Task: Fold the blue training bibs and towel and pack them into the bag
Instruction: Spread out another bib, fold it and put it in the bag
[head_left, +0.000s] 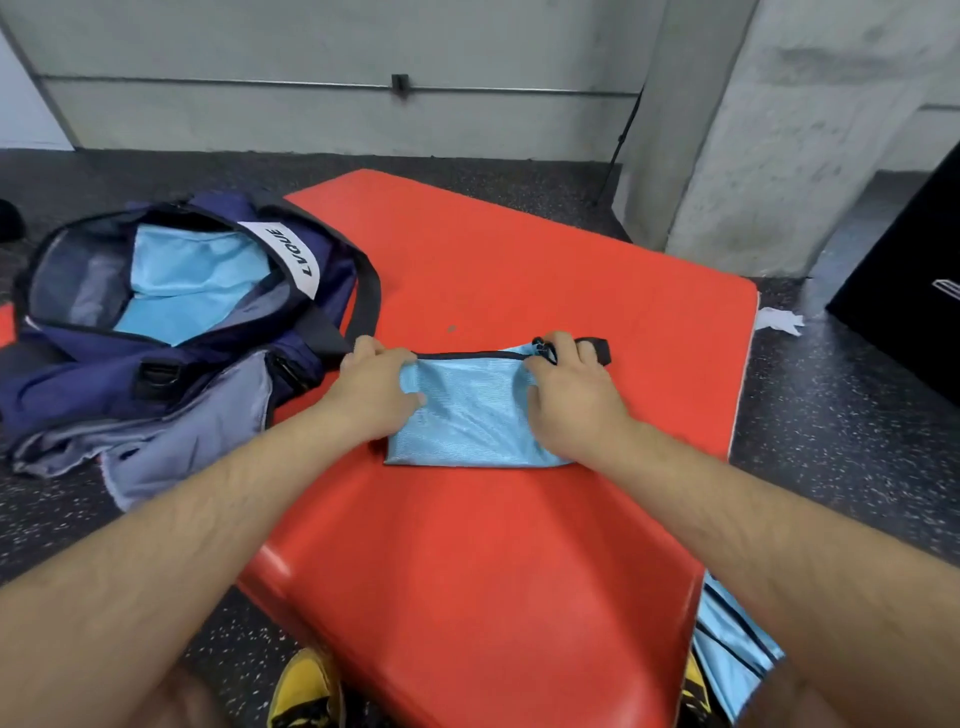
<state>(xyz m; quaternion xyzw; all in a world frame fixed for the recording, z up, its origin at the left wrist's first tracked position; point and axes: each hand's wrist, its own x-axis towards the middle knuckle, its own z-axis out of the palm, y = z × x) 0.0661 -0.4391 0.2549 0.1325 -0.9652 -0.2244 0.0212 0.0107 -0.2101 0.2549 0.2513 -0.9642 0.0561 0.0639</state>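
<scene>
A light blue bib (470, 415) with black trim lies folded into a small rectangle on the red mat (493, 561). My left hand (376, 387) grips its left edge, fingers curled over the top corner. My right hand (569, 387) grips the right edge near a black strap end. The navy bag (156, 374) lies open to the left, half on the floor, with folded light blue fabric (192, 278) inside. More blue fabric (732, 654) hangs off the mat's near right side.
A grey towel (171, 441) lies spread beside the bag on the dark speckled floor. A concrete pillar (769, 130) stands at the back right, a black box (914, 291) at the far right. A yellow shoe (306, 691) shows at the bottom.
</scene>
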